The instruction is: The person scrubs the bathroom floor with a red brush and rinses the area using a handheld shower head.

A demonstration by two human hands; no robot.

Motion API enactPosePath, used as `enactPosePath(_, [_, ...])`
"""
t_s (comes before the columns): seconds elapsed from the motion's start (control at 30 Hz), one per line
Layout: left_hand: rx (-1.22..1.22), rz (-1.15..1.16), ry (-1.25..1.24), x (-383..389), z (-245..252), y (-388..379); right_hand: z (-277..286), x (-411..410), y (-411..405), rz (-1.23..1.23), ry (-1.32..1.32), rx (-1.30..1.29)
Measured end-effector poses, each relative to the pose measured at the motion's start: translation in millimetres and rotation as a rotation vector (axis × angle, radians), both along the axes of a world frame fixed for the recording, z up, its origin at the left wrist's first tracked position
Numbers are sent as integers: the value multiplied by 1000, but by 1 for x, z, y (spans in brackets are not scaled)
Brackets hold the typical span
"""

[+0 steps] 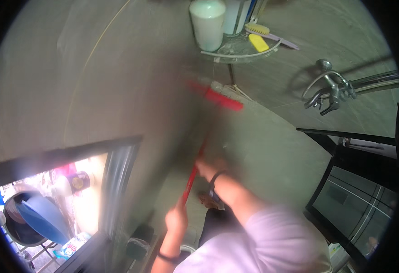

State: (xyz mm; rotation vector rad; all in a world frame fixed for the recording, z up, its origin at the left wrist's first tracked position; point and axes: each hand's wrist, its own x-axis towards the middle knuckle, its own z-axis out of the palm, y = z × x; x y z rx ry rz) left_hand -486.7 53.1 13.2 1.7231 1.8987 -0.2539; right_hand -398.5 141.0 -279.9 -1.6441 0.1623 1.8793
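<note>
My left hand (177, 218) grips the red pole (189, 184) near its lower end in view. Farther up the same pole my right hand (208, 169) is closed around it, blurred by movement. Dark bands circle both wrists. The pole runs away from me to a wide red head (225, 100), a floor broom or squeegee, which is also blurred. That head lies near the corner below the glass shelf; whether it touches the floor or the wall, I cannot tell. Below my right forearm, part of a foot (208, 201) shows on the pale floor (264, 157).
A glass corner shelf (243, 56) holds a white bottle (209, 25), a yellow block (258, 42) and a lilac-handled brush (271, 34). A chrome shower mixer (332, 92) projects from the right wall. Black-framed glass (353, 201) stands right; a window opening (117, 184) with a blue basin (42, 218) is left.
</note>
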Motion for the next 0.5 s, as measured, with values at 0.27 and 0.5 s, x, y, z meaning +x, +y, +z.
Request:
enactPosePath(0.27, [-27, 75, 25, 0, 34, -67, 16, -27, -88, 77, -88, -15])
enactPosePath(0.5, [69, 81, -76, 43, -7, 35, 25, 58, 32, 481, 26, 195])
